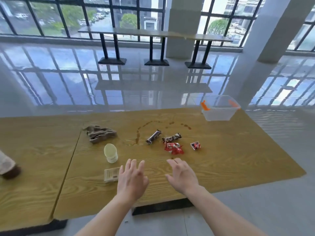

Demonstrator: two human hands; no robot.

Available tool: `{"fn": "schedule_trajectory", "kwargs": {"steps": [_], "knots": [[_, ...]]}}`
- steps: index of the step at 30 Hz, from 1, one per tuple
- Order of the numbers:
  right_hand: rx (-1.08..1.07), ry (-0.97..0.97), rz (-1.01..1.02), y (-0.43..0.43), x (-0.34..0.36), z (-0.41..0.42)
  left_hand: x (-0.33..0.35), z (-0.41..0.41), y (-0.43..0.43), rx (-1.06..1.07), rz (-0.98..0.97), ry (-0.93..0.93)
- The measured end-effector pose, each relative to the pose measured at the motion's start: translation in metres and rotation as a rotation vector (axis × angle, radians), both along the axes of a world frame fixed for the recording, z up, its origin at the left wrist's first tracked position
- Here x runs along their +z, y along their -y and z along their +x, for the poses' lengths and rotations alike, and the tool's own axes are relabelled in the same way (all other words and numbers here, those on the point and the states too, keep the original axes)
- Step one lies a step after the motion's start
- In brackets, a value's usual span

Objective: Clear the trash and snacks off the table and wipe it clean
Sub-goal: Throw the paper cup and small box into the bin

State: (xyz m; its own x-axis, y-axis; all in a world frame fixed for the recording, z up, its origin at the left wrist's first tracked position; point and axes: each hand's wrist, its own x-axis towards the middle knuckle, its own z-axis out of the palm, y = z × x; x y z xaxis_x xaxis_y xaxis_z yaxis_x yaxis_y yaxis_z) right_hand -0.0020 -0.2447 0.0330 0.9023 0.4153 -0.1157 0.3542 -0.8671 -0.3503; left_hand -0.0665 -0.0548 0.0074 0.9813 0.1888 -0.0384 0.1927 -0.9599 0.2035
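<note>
On the wooden table (238, 159) lie two dark snack bars (153, 137) (171, 138), a crumpled red wrapper (174, 148) and a small red packet (195, 145). A brown liquid spill (138, 133) curves behind them. A grey-brown cloth (100, 134) is bunched at the left. A pale paper cup (110, 153) lies tipped near a flat paper packet (110, 174). My left hand (133, 179) and my right hand (183, 176) hover open over the table's near edge, holding nothing.
A clear plastic bin with orange latches (219, 108) stands at the table's far right corner. A second table (30, 167) abuts on the left, with a brown object (8, 169) at its left edge. A long bench table (153, 34) stands by the windows.
</note>
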Motion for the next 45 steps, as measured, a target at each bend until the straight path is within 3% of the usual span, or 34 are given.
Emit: {"fn": "schedule_trajectory", "kwargs": {"steps": [6, 20, 33, 40, 45], "knots": [[0.087, -0.079, 0.019, -0.060, -0.013, 0.008, -0.022, -0.011, -0.055, 0.054, 0.053, -0.108], [0.365, -0.214, 0.043, -0.191, -0.039, 0.079, -0.068, 0.002, -0.113, 0.248, -0.059, -0.303], [0.584, -0.251, -0.067, -0.267, -0.066, 0.105, -0.070, -0.006, -0.130, 0.413, -0.110, -0.215], [0.512, -0.226, 0.001, -0.252, -0.066, 0.114, -0.066, -0.011, -0.140, 0.552, -0.239, -0.146], [0.433, -0.185, 0.036, -0.226, -0.057, 0.113, -0.055, 0.002, -0.140, 0.520, -0.243, -0.114]]}}
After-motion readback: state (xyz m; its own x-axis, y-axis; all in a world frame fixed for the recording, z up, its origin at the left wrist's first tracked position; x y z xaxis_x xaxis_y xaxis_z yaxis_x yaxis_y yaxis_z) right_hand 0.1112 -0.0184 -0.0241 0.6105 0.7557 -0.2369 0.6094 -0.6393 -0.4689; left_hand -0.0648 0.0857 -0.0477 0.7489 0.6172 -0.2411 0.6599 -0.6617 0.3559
